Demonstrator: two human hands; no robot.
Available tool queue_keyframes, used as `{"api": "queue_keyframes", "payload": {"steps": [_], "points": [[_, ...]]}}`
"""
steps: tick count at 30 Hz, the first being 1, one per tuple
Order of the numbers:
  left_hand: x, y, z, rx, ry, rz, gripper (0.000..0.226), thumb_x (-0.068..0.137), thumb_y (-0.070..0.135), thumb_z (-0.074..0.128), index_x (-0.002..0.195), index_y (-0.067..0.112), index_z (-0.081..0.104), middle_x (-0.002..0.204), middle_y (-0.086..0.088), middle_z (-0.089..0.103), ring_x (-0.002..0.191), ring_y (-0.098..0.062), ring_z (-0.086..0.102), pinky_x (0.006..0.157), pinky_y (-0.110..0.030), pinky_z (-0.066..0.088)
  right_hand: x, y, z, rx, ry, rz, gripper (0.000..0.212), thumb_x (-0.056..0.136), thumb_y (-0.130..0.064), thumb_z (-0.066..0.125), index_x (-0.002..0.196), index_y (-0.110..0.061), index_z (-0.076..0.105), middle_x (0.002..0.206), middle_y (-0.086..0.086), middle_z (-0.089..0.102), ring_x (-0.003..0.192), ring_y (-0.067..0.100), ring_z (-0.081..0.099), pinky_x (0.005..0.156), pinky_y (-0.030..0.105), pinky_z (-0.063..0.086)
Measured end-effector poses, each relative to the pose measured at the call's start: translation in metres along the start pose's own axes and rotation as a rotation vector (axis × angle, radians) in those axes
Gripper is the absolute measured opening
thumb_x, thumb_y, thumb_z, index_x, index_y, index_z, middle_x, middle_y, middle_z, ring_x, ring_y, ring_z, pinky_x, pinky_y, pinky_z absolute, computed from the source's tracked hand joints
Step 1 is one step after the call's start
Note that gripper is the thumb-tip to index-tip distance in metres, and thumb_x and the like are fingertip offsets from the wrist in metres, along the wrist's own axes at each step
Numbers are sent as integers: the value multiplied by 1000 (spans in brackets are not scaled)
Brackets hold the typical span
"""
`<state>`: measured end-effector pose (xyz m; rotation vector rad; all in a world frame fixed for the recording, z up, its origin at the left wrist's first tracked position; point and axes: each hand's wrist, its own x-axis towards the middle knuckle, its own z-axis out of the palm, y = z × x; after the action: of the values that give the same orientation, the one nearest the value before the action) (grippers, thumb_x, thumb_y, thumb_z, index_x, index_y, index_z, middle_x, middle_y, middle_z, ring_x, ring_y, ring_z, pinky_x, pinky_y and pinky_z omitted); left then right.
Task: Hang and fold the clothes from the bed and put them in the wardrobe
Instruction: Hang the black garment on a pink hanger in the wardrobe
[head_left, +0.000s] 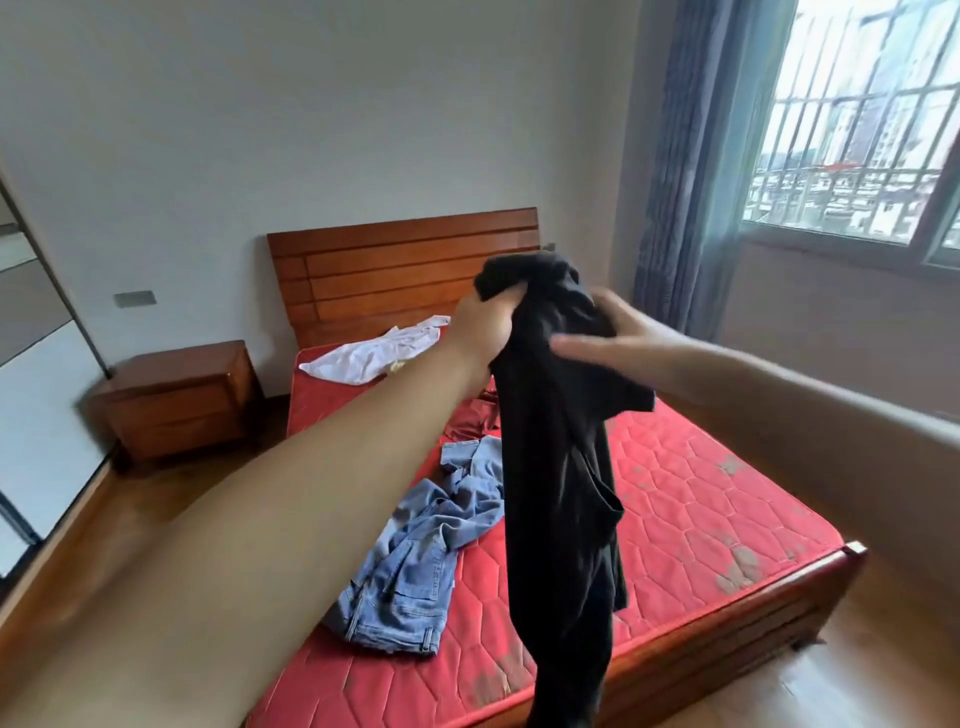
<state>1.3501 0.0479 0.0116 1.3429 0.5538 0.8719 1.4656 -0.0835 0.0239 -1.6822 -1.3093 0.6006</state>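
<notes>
A black garment (561, 467) hangs in the air over the bed, bunched at the top. My left hand (485, 325) grips that bunched top edge. My right hand (618, 335) is at the garment's right side, fingers reaching into the cloth and blurred, thumb stretched to the left. On the red mattress (701, 493) lie a pair of light blue jeans (421, 551), crumpled near the left edge, and a white shirt (371, 351) by the wooden headboard (405, 265). A red cloth (470, 418) shows behind the black garment.
A wooden nightstand (179, 397) stands left of the bed. A mirrored sliding door (36, 364) runs along the left wall. Blue curtains (691, 171) and a barred window (857, 119) are at the right. Wooden floor surrounds the bed frame (727, 629).
</notes>
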Motion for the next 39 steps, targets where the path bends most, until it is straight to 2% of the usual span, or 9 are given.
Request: {"api": "queue_keyframes", "payload": {"steps": [4,6,12,15,20,28,33,37,39], "points": [[15,5,-7,-144,98,-117,47,93,38,61,123,3,61,113,-18,70,98,-31,70,90,-44,56,-20,74,30,-126,-301,241,42,78,-39,77,116,-32,61,110,-5,70,97,14,68,75,28,57],[16,1,-7,-176,102,-152,47,96,41,56,123,3,61,114,-19,69,101,-32,69,89,-43,56,-17,92,40,-149,-203,272,29,80,-32,77,107,-30,67,98,4,72,85,19,67,79,39,57],[16,-3,0,-240,111,-255,52,99,50,44,122,6,59,110,-16,69,94,-28,68,73,-36,55,-20,96,57,-314,53,175,39,74,-50,77,94,-27,53,82,-15,55,72,3,54,55,15,36],[13,-3,7,-244,109,-288,52,101,49,40,125,5,57,109,-16,67,91,-28,67,71,-36,54,-11,95,71,-198,55,186,55,70,-46,81,113,-29,50,88,-14,59,71,-1,55,55,14,39],[14,2,11,-244,156,-307,54,99,51,42,127,7,54,115,-19,66,100,-33,67,85,-44,56,6,87,78,101,60,252,22,79,-15,76,96,-21,64,90,-2,69,79,11,66,68,24,54],[27,4,-12,165,317,-265,65,101,54,26,146,9,37,141,-11,50,124,-32,51,106,-42,41,23,100,7,-777,37,85,28,94,-18,49,66,-16,54,68,0,57,72,26,60,68,32,48],[25,-8,-17,402,251,-281,60,100,52,28,143,13,42,142,-11,50,126,-33,49,106,-47,42,43,76,-19,-357,414,64,23,90,-17,47,78,-7,64,70,7,62,70,26,56,66,35,47],[25,-19,-9,479,102,-344,51,96,54,32,123,19,57,113,-10,66,94,-27,66,65,-37,57,51,35,-30,224,545,76,26,83,-23,43,77,-24,69,77,3,66,76,25,60,65,38,51],[18,-20,-1,635,-50,-381,54,96,61,30,102,17,62,94,-9,70,82,-26,68,67,-36,56,50,8,-39,318,570,43,29,89,-17,44,77,-26,68,86,5,68,84,25,63,78,42,55]]}}
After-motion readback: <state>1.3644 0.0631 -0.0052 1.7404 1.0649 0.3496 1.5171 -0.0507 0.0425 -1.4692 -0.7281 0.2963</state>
